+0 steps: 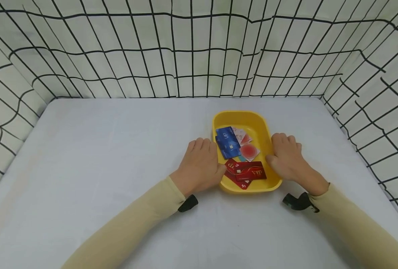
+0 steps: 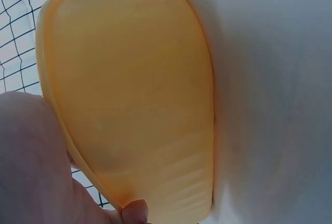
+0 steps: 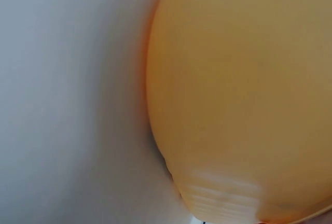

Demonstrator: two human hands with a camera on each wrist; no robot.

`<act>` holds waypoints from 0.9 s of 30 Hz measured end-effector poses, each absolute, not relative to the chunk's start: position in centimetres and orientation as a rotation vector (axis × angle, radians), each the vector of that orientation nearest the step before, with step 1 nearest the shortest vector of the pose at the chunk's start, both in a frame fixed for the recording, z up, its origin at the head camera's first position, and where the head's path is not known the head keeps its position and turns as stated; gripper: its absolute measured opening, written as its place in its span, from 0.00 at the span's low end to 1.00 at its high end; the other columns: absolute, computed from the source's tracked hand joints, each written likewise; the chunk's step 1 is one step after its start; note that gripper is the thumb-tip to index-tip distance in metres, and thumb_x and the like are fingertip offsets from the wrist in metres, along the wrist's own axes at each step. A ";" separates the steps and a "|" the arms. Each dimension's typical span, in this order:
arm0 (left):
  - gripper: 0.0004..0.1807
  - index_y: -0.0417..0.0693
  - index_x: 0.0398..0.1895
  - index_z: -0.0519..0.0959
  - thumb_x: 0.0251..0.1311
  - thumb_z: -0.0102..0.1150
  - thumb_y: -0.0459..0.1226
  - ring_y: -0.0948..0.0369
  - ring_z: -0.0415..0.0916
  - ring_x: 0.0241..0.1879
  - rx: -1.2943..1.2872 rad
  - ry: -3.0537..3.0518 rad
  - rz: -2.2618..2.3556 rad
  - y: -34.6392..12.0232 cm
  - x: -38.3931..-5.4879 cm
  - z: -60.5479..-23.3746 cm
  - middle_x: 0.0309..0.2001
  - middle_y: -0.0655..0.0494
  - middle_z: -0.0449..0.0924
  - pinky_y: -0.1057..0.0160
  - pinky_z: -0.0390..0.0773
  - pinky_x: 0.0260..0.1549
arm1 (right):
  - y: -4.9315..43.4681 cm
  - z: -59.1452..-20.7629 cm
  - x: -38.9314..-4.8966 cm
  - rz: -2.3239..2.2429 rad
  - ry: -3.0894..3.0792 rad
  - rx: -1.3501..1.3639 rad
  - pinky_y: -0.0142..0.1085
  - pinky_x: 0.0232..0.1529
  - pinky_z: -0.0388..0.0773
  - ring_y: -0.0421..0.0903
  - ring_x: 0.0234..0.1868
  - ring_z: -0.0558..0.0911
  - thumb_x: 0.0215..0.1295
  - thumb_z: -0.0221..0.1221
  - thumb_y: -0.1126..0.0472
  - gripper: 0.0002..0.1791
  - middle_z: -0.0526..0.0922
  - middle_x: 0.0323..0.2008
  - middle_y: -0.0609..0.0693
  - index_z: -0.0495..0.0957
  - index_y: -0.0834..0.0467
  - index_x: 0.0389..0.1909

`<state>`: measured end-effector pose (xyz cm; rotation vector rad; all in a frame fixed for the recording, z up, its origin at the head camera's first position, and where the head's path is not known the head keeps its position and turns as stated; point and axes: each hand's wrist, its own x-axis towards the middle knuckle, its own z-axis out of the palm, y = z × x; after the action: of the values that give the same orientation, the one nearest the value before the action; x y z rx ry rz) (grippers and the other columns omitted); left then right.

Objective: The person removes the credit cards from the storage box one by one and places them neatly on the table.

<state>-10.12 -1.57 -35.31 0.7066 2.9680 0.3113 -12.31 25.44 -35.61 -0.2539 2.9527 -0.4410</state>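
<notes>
A shallow yellow plastic basin sits on the table right of centre. My left hand grips its left rim, and my right hand holds the opposite rim with the thumb over the edge. Inside lie blue cards at the left, red VIP cards at the near end and pinkish printed cards between them and the right wall. Seen from the left wrist, the basin's outer wall fills the middle, with a fingertip against it. From the right wrist, the wall takes up most of the view.
A white-covered table extends widely to the left of the basin. Black wire grid panels stand along the back and both sides. Dark straps hang at both wrists, below the beige sleeves.
</notes>
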 end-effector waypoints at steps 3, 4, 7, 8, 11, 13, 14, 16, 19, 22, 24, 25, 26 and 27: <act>0.18 0.41 0.43 0.69 0.70 0.49 0.49 0.52 0.62 0.48 0.705 2.979 0.312 -2.0 -10.0 -35.3 0.38 0.50 0.66 0.53 0.67 0.58 | 25.1 -35.7 -12.3 -0.444 2.950 -0.269 0.47 0.43 0.53 0.59 0.46 0.61 0.61 0.50 0.60 0.17 0.66 0.40 0.60 0.65 0.66 0.48; 0.18 0.41 0.43 0.69 0.70 0.49 0.49 0.52 0.61 0.48 0.703 2.980 0.304 -2.1 -9.9 -35.3 0.38 0.50 0.65 0.53 0.67 0.57 | 25.0 -35.7 -12.4 -0.445 2.950 -0.273 0.47 0.43 0.53 0.59 0.46 0.61 0.61 0.50 0.60 0.17 0.66 0.40 0.60 0.66 0.66 0.47; 0.18 0.41 0.42 0.69 0.70 0.49 0.49 0.53 0.61 0.47 0.699 2.982 0.286 -2.5 -9.8 -35.4 0.38 0.50 0.65 0.53 0.66 0.55 | 24.6 -35.7 -12.3 -0.453 2.952 -0.282 0.47 0.43 0.54 0.59 0.46 0.62 0.61 0.50 0.60 0.17 0.66 0.40 0.60 0.66 0.66 0.48; 0.18 0.41 0.42 0.69 0.70 0.49 0.49 0.53 0.61 0.47 0.698 2.984 0.280 -2.6 -9.7 -35.4 0.37 0.50 0.65 0.54 0.66 0.54 | 24.5 -35.7 -12.3 -0.458 2.953 -0.285 0.47 0.43 0.54 0.59 0.46 0.62 0.60 0.50 0.60 0.17 0.66 0.40 0.60 0.66 0.65 0.48; 0.18 0.41 0.41 0.69 0.70 0.48 0.49 0.53 0.61 0.46 0.698 2.992 0.270 -3.0 -9.6 -35.4 0.36 0.50 0.65 0.54 0.66 0.53 | 24.1 -35.7 -12.3 -0.470 2.951 -0.295 0.47 0.43 0.54 0.59 0.46 0.62 0.60 0.51 0.60 0.17 0.66 0.40 0.59 0.66 0.65 0.48; 0.18 0.41 0.40 0.68 0.70 0.48 0.49 0.52 0.61 0.46 0.700 2.999 0.261 -3.2 -9.5 -35.4 0.36 0.50 0.64 0.53 0.66 0.53 | 23.9 -35.7 -12.3 -0.477 2.949 -0.300 0.47 0.43 0.53 0.58 0.46 0.61 0.60 0.50 0.60 0.17 0.66 0.40 0.59 0.66 0.65 0.48; 0.18 0.41 0.40 0.68 0.70 0.48 0.49 0.52 0.61 0.46 0.700 3.002 0.258 -3.2 -9.5 -35.4 0.36 0.49 0.64 0.53 0.66 0.53 | 23.8 -35.7 -12.3 -0.479 2.947 -0.302 0.47 0.43 0.53 0.58 0.46 0.61 0.61 0.50 0.60 0.17 0.66 0.40 0.59 0.65 0.64 0.48; 0.18 0.40 0.41 0.68 0.71 0.47 0.49 0.52 0.61 0.46 0.702 3.005 0.251 -3.3 -9.5 -35.4 0.36 0.49 0.64 0.53 0.66 0.54 | 23.8 -35.7 -12.2 -0.483 2.945 -0.304 0.46 0.43 0.53 0.58 0.46 0.61 0.61 0.50 0.61 0.16 0.66 0.40 0.59 0.65 0.64 0.48; 0.19 0.40 0.41 0.69 0.70 0.47 0.49 0.52 0.61 0.46 0.691 3.006 0.241 -3.2 -9.4 -35.3 0.36 0.49 0.64 0.53 0.66 0.53 | 24.0 -35.7 -12.2 -0.485 2.942 -0.307 0.46 0.42 0.52 0.58 0.46 0.61 0.61 0.49 0.60 0.17 0.66 0.40 0.59 0.65 0.64 0.49; 0.19 0.40 0.42 0.69 0.70 0.47 0.49 0.52 0.61 0.46 0.672 3.009 0.233 -3.1 -9.4 -35.2 0.36 0.50 0.65 0.53 0.67 0.53 | 24.1 -35.7 -12.3 -0.479 2.936 -0.312 0.47 0.44 0.54 0.58 0.46 0.62 0.61 0.50 0.59 0.18 0.67 0.41 0.59 0.66 0.64 0.50; 0.19 0.40 0.42 0.70 0.69 0.47 0.49 0.52 0.62 0.46 0.664 3.012 0.227 -3.2 -9.3 -35.1 0.35 0.50 0.65 0.54 0.67 0.53 | 24.1 -35.7 -12.4 -0.477 2.934 -0.317 0.48 0.45 0.55 0.58 0.47 0.62 0.61 0.50 0.59 0.19 0.67 0.42 0.59 0.66 0.64 0.51; 0.19 0.40 0.42 0.70 0.69 0.47 0.49 0.52 0.62 0.45 0.661 3.014 0.223 -3.3 -9.2 -35.1 0.35 0.50 0.65 0.54 0.67 0.53 | 24.0 -35.6 -12.4 -0.479 2.933 -0.319 0.49 0.45 0.56 0.58 0.47 0.62 0.61 0.51 0.59 0.20 0.67 0.42 0.59 0.66 0.64 0.51; 0.19 0.40 0.42 0.70 0.69 0.47 0.49 0.52 0.62 0.45 0.659 3.017 0.223 -3.3 -9.2 -35.0 0.35 0.50 0.65 0.54 0.67 0.53 | 23.9 -35.5 -12.5 -0.481 2.928 -0.319 0.49 0.46 0.56 0.58 0.47 0.63 0.61 0.51 0.59 0.20 0.67 0.42 0.59 0.66 0.64 0.52; 0.19 0.40 0.42 0.70 0.69 0.47 0.49 0.52 0.62 0.45 0.656 3.020 0.218 -3.4 -9.1 -35.0 0.35 0.50 0.65 0.54 0.67 0.52 | 23.8 -35.5 -12.5 -0.484 2.925 -0.320 0.49 0.46 0.56 0.58 0.47 0.63 0.61 0.51 0.58 0.20 0.67 0.42 0.59 0.66 0.64 0.51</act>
<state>-9.10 -3.44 -35.02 0.6564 3.0196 0.2183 -12.47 23.81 -35.45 -0.3199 2.9248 -0.4841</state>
